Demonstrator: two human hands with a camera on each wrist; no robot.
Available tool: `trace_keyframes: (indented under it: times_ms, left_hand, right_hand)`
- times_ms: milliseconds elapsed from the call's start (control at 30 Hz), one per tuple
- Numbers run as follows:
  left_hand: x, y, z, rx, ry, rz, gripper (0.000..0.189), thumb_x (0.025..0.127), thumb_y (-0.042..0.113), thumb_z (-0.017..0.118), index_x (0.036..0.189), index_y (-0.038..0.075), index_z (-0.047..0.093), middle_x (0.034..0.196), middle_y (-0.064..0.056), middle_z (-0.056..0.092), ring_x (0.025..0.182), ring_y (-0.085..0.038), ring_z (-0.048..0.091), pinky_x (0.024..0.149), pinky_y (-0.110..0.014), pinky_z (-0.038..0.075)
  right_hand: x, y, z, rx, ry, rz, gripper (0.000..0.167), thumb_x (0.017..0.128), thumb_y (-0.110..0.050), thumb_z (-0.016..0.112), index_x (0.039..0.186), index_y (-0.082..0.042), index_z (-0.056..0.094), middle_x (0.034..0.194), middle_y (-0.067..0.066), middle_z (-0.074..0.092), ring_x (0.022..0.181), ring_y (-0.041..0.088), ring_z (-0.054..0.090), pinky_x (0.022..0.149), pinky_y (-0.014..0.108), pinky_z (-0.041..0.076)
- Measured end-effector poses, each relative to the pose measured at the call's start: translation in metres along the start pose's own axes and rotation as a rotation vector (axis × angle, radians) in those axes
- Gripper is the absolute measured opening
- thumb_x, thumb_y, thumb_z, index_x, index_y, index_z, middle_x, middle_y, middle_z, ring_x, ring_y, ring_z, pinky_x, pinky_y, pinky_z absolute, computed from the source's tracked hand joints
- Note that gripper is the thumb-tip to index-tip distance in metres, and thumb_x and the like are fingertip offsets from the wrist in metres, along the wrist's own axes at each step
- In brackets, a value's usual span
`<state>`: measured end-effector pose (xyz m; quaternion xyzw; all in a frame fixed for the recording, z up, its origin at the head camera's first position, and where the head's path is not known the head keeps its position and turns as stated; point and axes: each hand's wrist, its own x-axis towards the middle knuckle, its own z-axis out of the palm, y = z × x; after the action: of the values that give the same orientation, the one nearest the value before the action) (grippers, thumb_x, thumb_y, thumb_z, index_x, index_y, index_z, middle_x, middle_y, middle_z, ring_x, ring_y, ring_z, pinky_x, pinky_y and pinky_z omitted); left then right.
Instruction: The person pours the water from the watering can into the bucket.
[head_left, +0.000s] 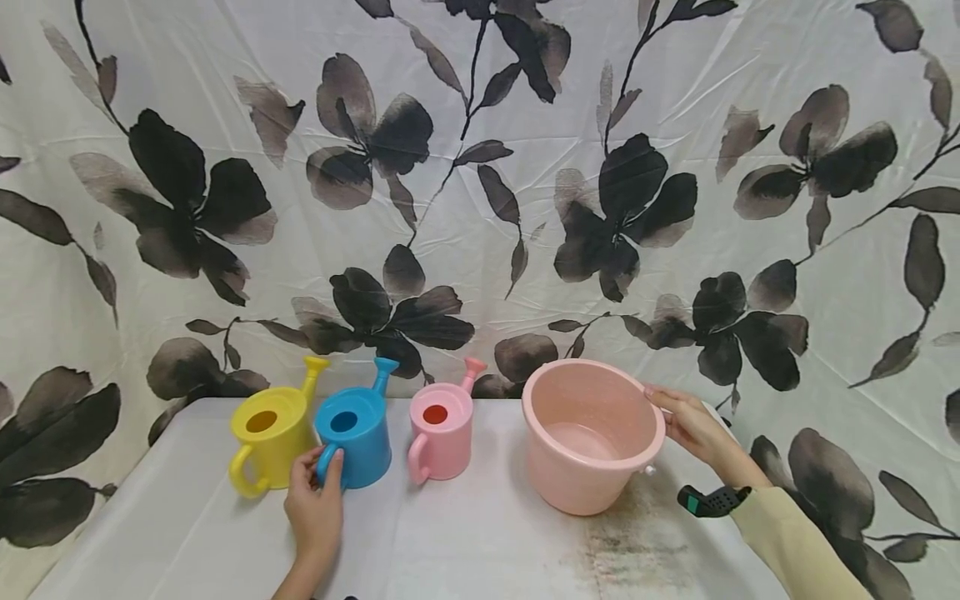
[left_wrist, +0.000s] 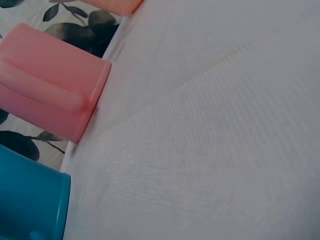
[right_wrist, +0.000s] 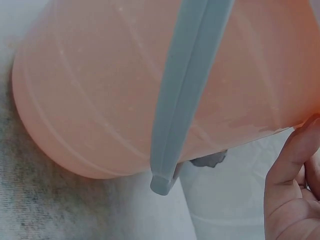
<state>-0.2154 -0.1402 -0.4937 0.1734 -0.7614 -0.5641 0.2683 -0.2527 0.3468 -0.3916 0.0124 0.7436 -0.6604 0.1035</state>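
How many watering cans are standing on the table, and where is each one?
3. In the head view, from left to right: the yellow can, the blue can, gripped by the left hand, and the pink can, nearest the bucket. I see no others.

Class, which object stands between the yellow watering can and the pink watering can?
The blue watering can, held by the left hand; the head view shows this.

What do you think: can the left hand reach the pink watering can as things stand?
Probably yes, if the left hand releases the blue watering can; nothing stands in front of the pink can.
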Motion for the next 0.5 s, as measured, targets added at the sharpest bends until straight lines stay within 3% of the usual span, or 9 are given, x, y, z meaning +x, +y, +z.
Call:
trace_keyframes:
  times_ms: [133,200,333,433,500]
  left_hand:
    - [0.001,-0.003,-0.004,0.002,0.011,-0.018,0.051,0.097,0.044,0.050,0.126,0.002,0.048,0.124,-0.017,0.056,0.109,-0.026,0.050,0.101,-0.053,0.042]
    - [0.002,-0.004,-0.007,0.016,0.015,-0.024,0.051,0.097,0.045,0.050,0.126,0.003,0.048,0.124,-0.016,0.056,0.107,-0.023,0.049,0.101,-0.053,0.043]
    - [0.002,-0.006,-0.012,0.031,0.014,-0.029,0.052,0.097,0.046,0.049,0.126,0.003,0.048,0.123,-0.014,0.055,0.107,-0.020,0.047,0.100,-0.052,0.043]
    - [0.002,-0.006,-0.014,0.027,0.004,-0.040,0.053,0.097,0.046,0.048,0.127,0.003,0.047,0.124,-0.014,0.054,0.108,-0.018,0.046,0.101,-0.052,0.042]
    - [0.002,-0.007,-0.014,0.022,-0.004,-0.052,0.053,0.098,0.046,0.046,0.129,0.002,0.046,0.125,-0.014,0.053,0.108,-0.019,0.045,0.101,-0.052,0.042]
  right_hand:
    - [0.001,0.003,-0.003,-0.001,-0.025,-0.024,0.075,0.101,-0.034,0.048,0.148,0.012,0.013,0.153,0.022,0.027,0.098,-0.008,0.057,0.087,0.017,0.050]
    - [0.002,0.006,-0.006,0.005,-0.044,-0.045,0.080,0.098,-0.039,0.052,0.147,0.013,0.015,0.152,0.021,0.032,0.098,-0.007,0.058,0.087,0.017,0.050]
    - [0.004,0.009,-0.011,0.073,-0.102,-0.100,0.077,0.096,-0.036,0.057,0.145,0.013,0.025,0.124,-0.005,0.060,0.098,-0.003,0.062,0.084,0.018,0.052]
    - [0.004,0.009,-0.010,0.103,-0.085,-0.091,0.073,0.097,-0.033,0.056,0.144,0.014,0.026,0.104,-0.020,0.063,0.096,-0.002,0.063,0.082,0.018,0.053]
    - [0.003,0.006,-0.006,0.079,-0.053,-0.066,0.074,0.098,-0.032,0.054,0.145,0.015,0.019,0.101,-0.022,0.061,0.096,-0.003,0.062,0.082,0.018,0.052]
